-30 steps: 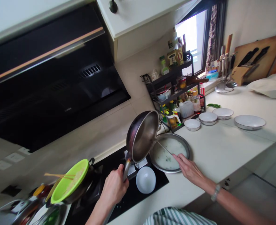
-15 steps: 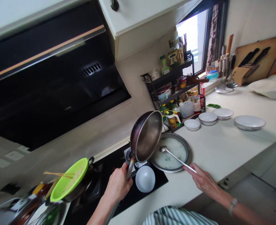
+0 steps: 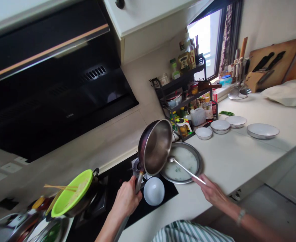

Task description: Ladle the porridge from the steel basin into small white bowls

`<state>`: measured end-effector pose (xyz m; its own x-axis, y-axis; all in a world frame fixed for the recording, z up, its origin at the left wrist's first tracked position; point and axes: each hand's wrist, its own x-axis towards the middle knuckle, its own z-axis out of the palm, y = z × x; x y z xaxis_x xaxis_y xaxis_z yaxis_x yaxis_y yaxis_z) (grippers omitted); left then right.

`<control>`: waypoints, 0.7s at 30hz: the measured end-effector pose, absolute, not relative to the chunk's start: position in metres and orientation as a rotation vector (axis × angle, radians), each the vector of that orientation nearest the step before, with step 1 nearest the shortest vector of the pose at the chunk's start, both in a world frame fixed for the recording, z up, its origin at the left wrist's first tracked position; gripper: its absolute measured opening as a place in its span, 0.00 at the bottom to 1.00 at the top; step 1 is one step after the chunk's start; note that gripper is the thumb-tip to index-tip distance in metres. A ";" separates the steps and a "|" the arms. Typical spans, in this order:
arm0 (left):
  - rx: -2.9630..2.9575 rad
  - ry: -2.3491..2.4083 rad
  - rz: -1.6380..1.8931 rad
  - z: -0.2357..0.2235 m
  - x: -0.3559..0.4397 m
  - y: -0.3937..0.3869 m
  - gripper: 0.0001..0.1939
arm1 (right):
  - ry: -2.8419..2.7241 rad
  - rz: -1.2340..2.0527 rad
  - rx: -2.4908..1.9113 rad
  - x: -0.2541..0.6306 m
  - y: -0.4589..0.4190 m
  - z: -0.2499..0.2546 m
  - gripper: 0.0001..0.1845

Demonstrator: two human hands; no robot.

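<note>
My left hand (image 3: 128, 198) is closed round the handle of a dark wok (image 3: 158, 148), which is tipped on its side with its mouth facing right. The wok's rim overlaps the left edge of a wide metal basin (image 3: 201, 164) in my view. Pale, cloudy liquid (image 3: 185, 161) with green bits fills the basin. In my right hand (image 3: 212, 191) is the handle of a metal ladle (image 3: 185, 169). Its bowl is over the basin's left side, by the wok's rim; I cannot tell if they touch. Below the wok, a white bowl (image 3: 154, 191) sits on the black stove.
A lime-green colander (image 3: 74, 196) with chopsticks (image 3: 61, 187) rests on a pot at left. Several white dishes (image 3: 263, 131) stand on the counter (image 3: 246, 154) at right. Behind is a spice rack (image 3: 185, 101); a knife block (image 3: 257, 80) is farther right. The range hood (image 3: 62, 80) hangs above.
The view has shifted slightly. My right hand and the ladle have moved a little to the left, towards the wok. The wok stays tipped in my left hand.
</note>
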<state>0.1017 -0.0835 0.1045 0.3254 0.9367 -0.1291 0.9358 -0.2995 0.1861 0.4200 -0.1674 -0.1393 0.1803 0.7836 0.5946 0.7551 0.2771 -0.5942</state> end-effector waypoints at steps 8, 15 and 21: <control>2.136 1.517 0.239 0.089 0.092 -0.077 0.06 | -1.240 0.318 -1.565 0.423 -0.157 -0.116 0.22; 1.678 1.382 0.385 0.052 0.080 -0.071 0.07 | -1.100 0.503 -1.537 0.424 -0.171 -0.103 0.22; 1.421 1.350 0.499 0.030 0.074 -0.074 0.09 | -0.813 0.801 -1.403 0.410 -0.203 -0.098 0.19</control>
